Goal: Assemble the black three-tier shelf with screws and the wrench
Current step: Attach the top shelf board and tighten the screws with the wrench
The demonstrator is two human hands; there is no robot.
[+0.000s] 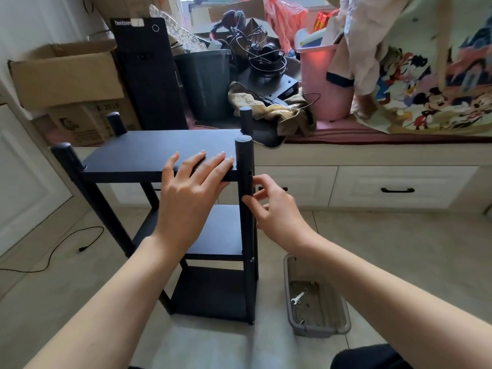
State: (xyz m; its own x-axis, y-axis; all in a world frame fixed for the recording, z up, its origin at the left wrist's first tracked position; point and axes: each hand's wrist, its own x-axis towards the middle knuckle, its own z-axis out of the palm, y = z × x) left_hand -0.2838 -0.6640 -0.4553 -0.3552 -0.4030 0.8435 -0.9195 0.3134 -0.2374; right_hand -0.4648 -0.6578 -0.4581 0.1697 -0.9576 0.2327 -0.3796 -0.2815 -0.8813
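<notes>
While all three boards already sit between the four posts, the black shelf [165, 209] looks nearly assembled in the head view, standing upright at the centre of the frame. An empty hole shows in the near right post [246, 209] at the level of the top board [159, 153], so at least that screw seems still to be fitted; lower down, a screw head shows on the same post. The left hand [191, 187] lies with straight fingers on the top board's front edge, pressing it. The right hand [274, 209] touches the post just below the hole with loosely curled fingers; whether it pinches a screw cannot be told. At lower right, the wrench [298, 297] lies in a grey tray [288, 288] on the floor, well apart from both hands.
</notes>
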